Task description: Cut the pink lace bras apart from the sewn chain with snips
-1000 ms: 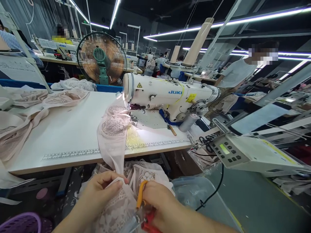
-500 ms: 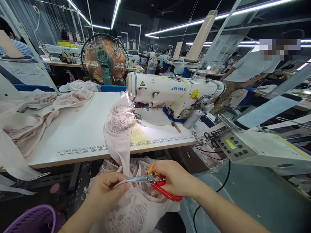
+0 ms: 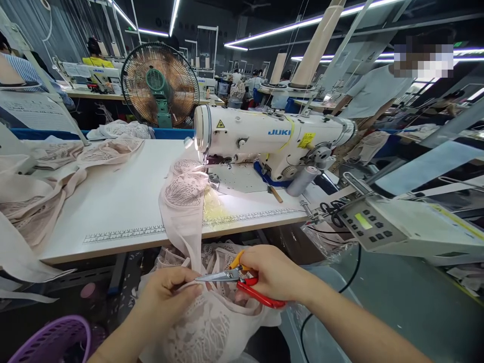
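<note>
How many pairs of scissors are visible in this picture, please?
2. One red-handled pair is in the right hand, blades at the lace fabric pinched by the left hand. One black pair lies beside the control panel. Others may be hidden.

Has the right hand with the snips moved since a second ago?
Yes. The right hand has risen toward the table edge, and the snips now lie level, tips at the fabric pinched by the left hand.
</note>
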Tool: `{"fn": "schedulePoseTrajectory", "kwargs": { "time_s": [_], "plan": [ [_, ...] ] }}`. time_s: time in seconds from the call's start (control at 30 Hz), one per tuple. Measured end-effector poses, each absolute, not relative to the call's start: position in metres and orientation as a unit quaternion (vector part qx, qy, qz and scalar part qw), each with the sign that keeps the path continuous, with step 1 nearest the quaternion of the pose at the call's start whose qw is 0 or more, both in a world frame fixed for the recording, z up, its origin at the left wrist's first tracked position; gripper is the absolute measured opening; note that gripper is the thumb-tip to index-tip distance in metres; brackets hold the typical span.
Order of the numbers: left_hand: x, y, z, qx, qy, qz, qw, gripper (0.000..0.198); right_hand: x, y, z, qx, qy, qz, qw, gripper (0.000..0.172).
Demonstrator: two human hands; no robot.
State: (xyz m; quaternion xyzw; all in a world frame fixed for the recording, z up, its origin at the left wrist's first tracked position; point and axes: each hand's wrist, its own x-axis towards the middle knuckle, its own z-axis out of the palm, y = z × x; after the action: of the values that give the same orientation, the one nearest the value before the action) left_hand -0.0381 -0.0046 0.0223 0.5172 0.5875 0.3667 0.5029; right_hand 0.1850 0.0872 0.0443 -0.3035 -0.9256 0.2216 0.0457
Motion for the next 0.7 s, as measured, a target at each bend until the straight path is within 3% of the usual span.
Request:
{"fn": "schedulePoseTrajectory", "kwargs": {
  "time_s": [0.1, 0.23, 0.43, 0.7],
  "plan": [
    [-0.037, -0.004, 0.02, 0.506, 0.6, 0.379, 0.49, 0.02, 0.184, 0.087, 0.041, -0.327, -0.915, 0.238, 0.019, 0.041],
    [-0.035, -0.003, 0.023, 0.498, 0.593, 0.401, 0.489, 0.018, 0.189, 0.086, 0.036, -0.34, -0.893, 0.295, 0.01, 0.037],
    [-0.032, -0.003, 0.029, 0.477, 0.604, 0.416, 0.484, 0.017, 0.192, 0.072, 0.039, -0.334, -0.837, 0.42, 0.104, 0.047],
    [-0.032, -0.007, 0.019, 0.399, 0.556, 0.473, 0.555, 0.032, 0.171, 0.038, 0.011, -0.246, -0.913, 0.318, 0.066, 0.03]
  ]
}}
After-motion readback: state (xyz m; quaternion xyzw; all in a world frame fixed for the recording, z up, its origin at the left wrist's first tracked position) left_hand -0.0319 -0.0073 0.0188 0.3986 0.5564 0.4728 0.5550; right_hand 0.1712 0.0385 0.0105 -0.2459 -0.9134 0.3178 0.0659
